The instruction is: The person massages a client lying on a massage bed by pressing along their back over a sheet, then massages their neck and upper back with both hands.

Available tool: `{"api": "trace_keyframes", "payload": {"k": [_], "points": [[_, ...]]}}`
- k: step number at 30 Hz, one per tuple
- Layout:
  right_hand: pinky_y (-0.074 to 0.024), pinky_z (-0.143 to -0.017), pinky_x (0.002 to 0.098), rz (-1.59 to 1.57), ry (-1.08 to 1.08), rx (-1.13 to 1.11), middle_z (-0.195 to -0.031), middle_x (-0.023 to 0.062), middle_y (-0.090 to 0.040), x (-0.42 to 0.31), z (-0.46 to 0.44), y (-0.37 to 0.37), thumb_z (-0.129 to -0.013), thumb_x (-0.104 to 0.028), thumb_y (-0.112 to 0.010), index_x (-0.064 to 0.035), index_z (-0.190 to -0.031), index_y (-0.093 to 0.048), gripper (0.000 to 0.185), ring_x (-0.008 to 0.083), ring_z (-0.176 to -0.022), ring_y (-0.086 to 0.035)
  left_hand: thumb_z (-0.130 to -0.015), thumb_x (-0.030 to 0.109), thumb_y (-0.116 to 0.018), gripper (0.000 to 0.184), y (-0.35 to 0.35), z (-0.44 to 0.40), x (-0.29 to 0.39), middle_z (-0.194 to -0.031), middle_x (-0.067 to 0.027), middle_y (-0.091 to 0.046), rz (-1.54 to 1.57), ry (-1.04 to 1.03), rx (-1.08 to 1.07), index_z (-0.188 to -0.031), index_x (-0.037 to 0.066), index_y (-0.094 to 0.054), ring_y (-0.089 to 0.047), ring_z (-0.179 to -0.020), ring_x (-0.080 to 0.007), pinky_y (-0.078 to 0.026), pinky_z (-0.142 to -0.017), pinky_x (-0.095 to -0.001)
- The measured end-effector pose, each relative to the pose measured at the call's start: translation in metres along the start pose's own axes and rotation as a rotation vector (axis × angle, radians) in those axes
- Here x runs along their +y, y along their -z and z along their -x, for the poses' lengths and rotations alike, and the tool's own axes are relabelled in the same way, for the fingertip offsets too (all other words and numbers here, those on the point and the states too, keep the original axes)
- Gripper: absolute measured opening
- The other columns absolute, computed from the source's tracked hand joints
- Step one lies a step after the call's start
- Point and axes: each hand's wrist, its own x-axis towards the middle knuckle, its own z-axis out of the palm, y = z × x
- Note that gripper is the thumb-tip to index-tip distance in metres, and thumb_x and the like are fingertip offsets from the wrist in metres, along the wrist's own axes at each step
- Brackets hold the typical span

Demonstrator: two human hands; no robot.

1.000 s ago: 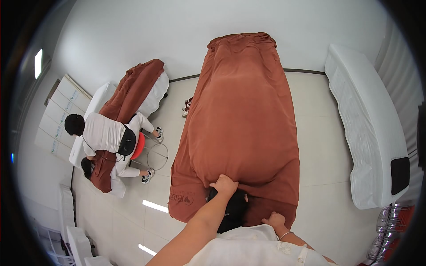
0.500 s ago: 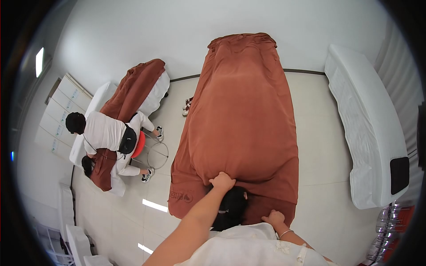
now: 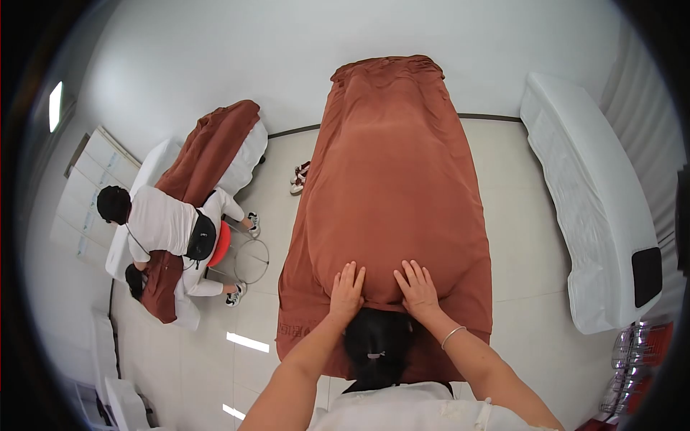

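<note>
A person lies under a reddish-brown sheet [image 3: 395, 187] on a long bed, with the dark-haired head [image 3: 377, 345] at the near end, a small clip in the hair. My left hand [image 3: 347, 291] rests on the sheet at the upper back, left of the head, fingers stretched out and pointing away from me. On the other side of the head, my right hand [image 3: 418, 287] lies flat on the sheet, fingers spread, with a bracelet [image 3: 453, 337] on the wrist. Neither hand holds anything.
At the left, a co-worker in white [image 3: 162, 219] sits on a red stool [image 3: 221, 243], leaning over another person under a brown sheet [image 3: 208, 154]. Shoes [image 3: 299, 178] stand beside the middle bed. A white-covered bed [image 3: 586, 194] is at the right, near stacked metal-framed chairs [image 3: 632, 359].
My right hand has moved from the sheet's near right edge up to the upper back and opened flat. My left hand has shifted slightly left, its fingers now straightened. The covered person's head appears more centered.
</note>
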Motion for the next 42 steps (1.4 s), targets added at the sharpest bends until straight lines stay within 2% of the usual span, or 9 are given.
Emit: {"api": "trace_keyframes", "payload": {"k": [6, 10, 12, 19, 22, 27, 34, 39, 42], "points": [[-0.0297, -0.115, 0.0559, -0.005, -0.089, -0.077, -0.153, 0.0165, -0.035, -0.011, 0.001, -0.012, -0.063, -0.013, -0.079, -0.0114, -0.147, -0.042, 0.092, 0.0375, -0.143, -0.033, -0.06, 0.021, -0.084, 0.103, 0.002, 0.0, -0.019, -0.16, -0.0195, -0.027, 0.054, -0.076, -0.046, -0.15, 0.008, -0.037, -0.027, -0.148, -0.0348, -0.027, -0.118, -0.0534], [-0.0297, -0.115, 0.0575, -0.033, -0.122, -0.095, -0.154, 0.017, -0.034, -0.015, -0.005, -0.018, -0.061, -0.013, -0.081, -0.0112, -0.147, -0.041, 0.095, 0.0388, -0.143, -0.033, -0.059, 0.025, -0.086, 0.106, -0.016, -0.004, -0.037, -0.161, -0.0186, -0.025, 0.033, -0.207, -0.041, -0.151, 0.007, -0.036, -0.025, -0.149, -0.0345, -0.024, -0.119, -0.0532], [-0.0302, -0.114, 0.0594, 0.03, -0.1, -0.013, -0.154, 0.0176, -0.034, -0.016, -0.001, -0.031, -0.062, -0.013, -0.08, -0.0107, -0.146, -0.042, 0.093, 0.0403, -0.142, -0.033, -0.06, 0.028, -0.087, 0.106, -0.024, -0.003, -0.041, -0.16, -0.021, -0.025, 0.057, -0.232, -0.059, -0.15, 0.004, -0.035, -0.024, -0.148, -0.0373, -0.022, -0.12, -0.0541], [-0.0308, -0.113, 0.0607, 0.044, -0.066, -0.047, -0.153, 0.0183, -0.035, -0.012, -0.002, -0.028, -0.064, -0.012, -0.077, -0.0104, -0.145, -0.044, 0.088, 0.0409, -0.142, -0.034, -0.06, 0.03, -0.087, 0.109, -0.018, -0.004, -0.056, -0.161, -0.0189, -0.023, 0.098, -0.309, -0.078, -0.152, 0.005, -0.033, -0.023, -0.149, -0.0354, -0.022, -0.12, -0.0515], [-0.031, -0.113, 0.0598, 0.152, -0.013, 0.039, -0.153, 0.018, -0.036, -0.012, -0.012, -0.027, -0.065, -0.015, -0.077, -0.0116, -0.143, -0.047, 0.084, 0.0407, -0.14, -0.035, -0.06, 0.029, -0.087, 0.109, -0.015, -0.009, -0.053, -0.161, -0.0194, -0.023, 0.112, -0.261, -0.079, -0.152, 0.004, -0.033, -0.024, -0.149, -0.0357, -0.024, -0.12, -0.0496], [-0.0335, -0.111, 0.0565, 0.079, 0.0, -0.001, -0.151, 0.016, -0.04, -0.005, -0.009, -0.023, -0.066, -0.017, -0.076, -0.0139, -0.139, -0.053, 0.077, 0.0385, -0.138, -0.04, -0.057, 0.025, -0.086, 0.103, -0.022, -0.011, -0.066, -0.158, -0.0192, -0.031, 0.073, -0.359, 0.034, -0.148, 0.007, -0.041, -0.031, -0.147, -0.0336, -0.032, -0.112, -0.0465], [-0.0337, -0.111, 0.057, 0.072, 0.064, 0.048, -0.151, 0.0147, -0.041, -0.004, -0.001, -0.027, -0.066, -0.015, -0.076, -0.0145, -0.138, -0.055, 0.076, 0.0386, -0.138, -0.04, -0.057, 0.024, -0.084, 0.101, -0.027, -0.004, -0.063, -0.159, -0.0173, -0.031, 0.096, -0.359, 0.063, -0.147, 0.008, -0.042, -0.032, -0.146, -0.0312, -0.033, -0.111, -0.0462], [-0.0321, -0.112, 0.0587, 0.062, -0.071, -0.024, -0.153, 0.0125, -0.039, -0.017, -0.023, -0.017, -0.069, -0.015, -0.075, -0.0182, -0.139, -0.054, 0.073, 0.04, -0.138, -0.039, -0.058, 0.022, -0.085, 0.107, -0.008, -0.019, -0.035, -0.161, -0.0179, -0.026, 0.09, -0.153, -0.035, -0.151, 0.007, -0.036, -0.028, -0.148, -0.0321, -0.028, -0.116, -0.0513], [-0.0328, -0.112, 0.0579, 0.027, -0.041, -0.04, -0.153, 0.0117, -0.04, -0.007, -0.018, -0.017, -0.07, -0.015, -0.073, -0.0185, -0.138, -0.056, 0.07, 0.0385, -0.139, -0.039, -0.058, 0.02, -0.085, 0.107, -0.012, -0.021, -0.037, -0.161, -0.0171, -0.025, 0.071, -0.178, -0.051, -0.152, 0.007, -0.034, -0.027, -0.148, -0.0321, -0.028, -0.116, -0.0516]]}}
